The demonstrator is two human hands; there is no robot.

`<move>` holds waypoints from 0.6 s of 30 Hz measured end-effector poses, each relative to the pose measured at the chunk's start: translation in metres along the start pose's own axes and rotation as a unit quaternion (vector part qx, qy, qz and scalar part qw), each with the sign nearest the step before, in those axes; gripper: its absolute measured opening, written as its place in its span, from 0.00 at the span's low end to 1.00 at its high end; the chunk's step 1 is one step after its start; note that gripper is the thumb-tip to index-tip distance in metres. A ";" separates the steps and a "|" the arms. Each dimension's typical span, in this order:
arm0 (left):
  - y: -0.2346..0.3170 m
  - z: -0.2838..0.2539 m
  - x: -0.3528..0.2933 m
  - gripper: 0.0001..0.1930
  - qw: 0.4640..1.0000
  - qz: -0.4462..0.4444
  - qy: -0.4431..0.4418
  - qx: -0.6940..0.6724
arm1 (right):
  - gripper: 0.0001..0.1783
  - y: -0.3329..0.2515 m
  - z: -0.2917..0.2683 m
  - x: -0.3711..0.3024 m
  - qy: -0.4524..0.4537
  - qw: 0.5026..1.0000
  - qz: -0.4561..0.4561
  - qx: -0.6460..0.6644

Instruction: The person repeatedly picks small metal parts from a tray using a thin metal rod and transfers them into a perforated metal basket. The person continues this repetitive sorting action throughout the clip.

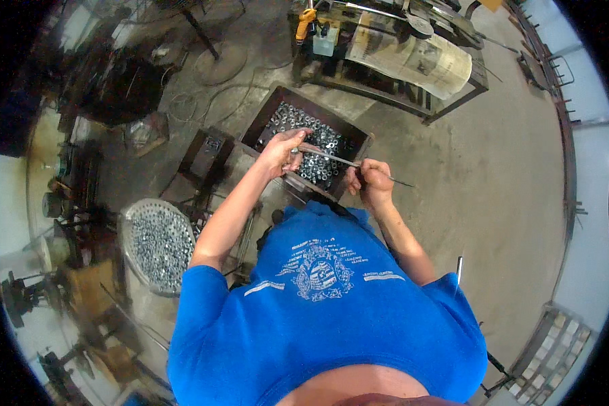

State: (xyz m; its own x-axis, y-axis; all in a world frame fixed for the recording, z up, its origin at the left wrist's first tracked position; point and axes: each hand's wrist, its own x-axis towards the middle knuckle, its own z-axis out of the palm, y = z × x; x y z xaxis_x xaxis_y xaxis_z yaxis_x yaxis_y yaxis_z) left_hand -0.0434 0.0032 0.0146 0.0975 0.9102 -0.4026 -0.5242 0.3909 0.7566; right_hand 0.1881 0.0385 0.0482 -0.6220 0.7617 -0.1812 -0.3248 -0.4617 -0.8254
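Observation:
A thin metal rod [338,159] slants across the top of a dark metal bin [256,128] full of loose hex nuts [326,139]. My right hand [375,181] is closed around the rod, and its tip sticks out to the right past my fist. At the rod's other end, my left hand [283,153] has its fingers curled round it, above the left part of the nuts. Something small and shiny shows by the left fingers, perhaps a nut; it is too small to be sure.
A perforated round basket [130,237] heaped with nuts stands on the left. Beside the bin is a smaller dark box [203,157]. A metal workbench [426,111] with papers and an orange-handled air gun [306,21] stands ahead. A round stand base [221,63] rests on the floor.

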 end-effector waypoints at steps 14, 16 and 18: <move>-0.009 0.016 -0.019 0.28 0.999 -0.012 -0.038 0.010 | 0.07 0.024 -0.023 0.005 0.042 0.959 0.177 0.217; -0.007 0.016 -0.020 0.27 1.000 -0.003 -0.019 -0.015 | 0.07 0.027 -0.022 0.003 0.053 0.960 0.156 0.225; -0.008 0.019 -0.023 0.25 1.000 0.025 -0.003 -0.009 | 0.07 0.028 -0.020 0.003 0.079 0.958 0.147 0.233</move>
State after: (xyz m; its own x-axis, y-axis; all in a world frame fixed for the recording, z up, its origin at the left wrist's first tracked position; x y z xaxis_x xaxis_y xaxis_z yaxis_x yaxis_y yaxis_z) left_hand -0.0251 -0.0183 0.0280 0.0761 0.9297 -0.3603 -0.5431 0.3417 0.7670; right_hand 0.1911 0.0364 0.0139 -0.6319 0.6099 -0.4783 -0.4578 -0.7917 -0.4045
